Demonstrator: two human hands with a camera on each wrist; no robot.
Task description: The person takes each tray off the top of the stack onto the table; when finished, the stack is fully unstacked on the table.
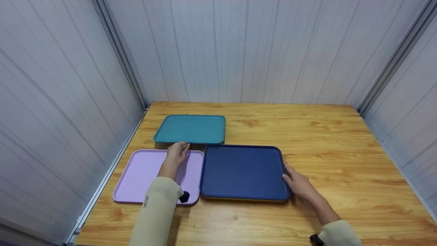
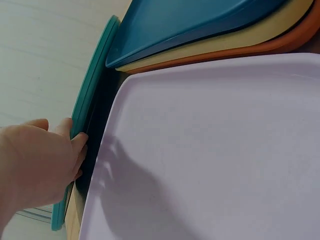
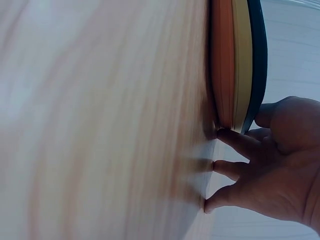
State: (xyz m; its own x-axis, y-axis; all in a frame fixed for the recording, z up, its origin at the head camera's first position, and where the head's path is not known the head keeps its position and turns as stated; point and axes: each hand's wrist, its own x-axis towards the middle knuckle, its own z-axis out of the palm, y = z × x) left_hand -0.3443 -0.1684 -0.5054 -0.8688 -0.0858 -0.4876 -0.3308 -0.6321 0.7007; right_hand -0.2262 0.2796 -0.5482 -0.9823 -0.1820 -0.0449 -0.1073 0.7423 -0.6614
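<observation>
My left hand (image 1: pixel 175 154) pinches the near edge of a teal tray (image 1: pixel 193 129), thumb above and fingers beneath in the left wrist view. That edge appears raised; a dark band (image 2: pixel 97 120) shows below it, shadow or another tray, I cannot tell which. Beneath my left forearm lies a lilac tray (image 1: pixel 145 171). Beside it a dark blue tray (image 1: pixel 244 172) tops a stack, above a yellow tray (image 3: pixel 243 65) and an orange tray (image 3: pixel 223 65). My right hand (image 1: pixel 298 182) touches the stack's right side, thumb at the blue rim, other fingers spread down to the table.
The wooden table (image 1: pixel 341 153) extends to the right of the stack and along the front. Pale panel walls (image 1: pixel 245 51) enclose it at the back and both sides. A metal strip (image 1: pixel 109 174) runs along the left edge.
</observation>
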